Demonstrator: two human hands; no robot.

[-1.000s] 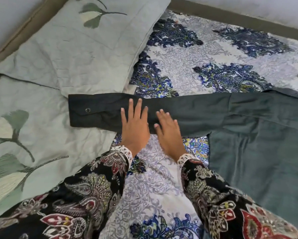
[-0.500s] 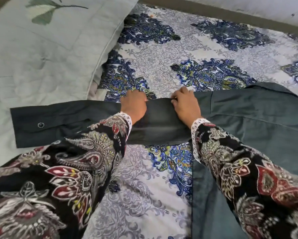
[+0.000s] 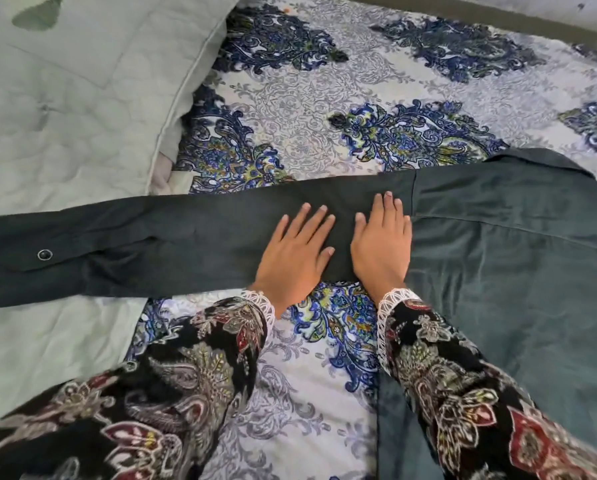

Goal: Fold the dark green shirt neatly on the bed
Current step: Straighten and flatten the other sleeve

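Head view, single entry. Item: dark green shirt (image 3: 515,258), laid flat on the bed (image 3: 324,109), body spread to the right, one sleeve (image 3: 172,237) stretched straight out to the left. The sleeve's long axis is seen to run left to right across the frame, its buttoned cuff (image 3: 23,261) lying over a pale green pillow (image 3: 65,98) at the far left. Left hand (image 3: 295,258) and right hand (image 3: 382,247) are laid side by side, palms down, on the sleeve near the shoulder seam; fingers are straight and spread, nothing is gripped by either. The right hand is placed nearer the shirt body, the left nearer the cuff, though the cuff lies well apart from both. It is judged that the sleeve is being smoothed, and that folding it inward across the body would be led by the left hand.
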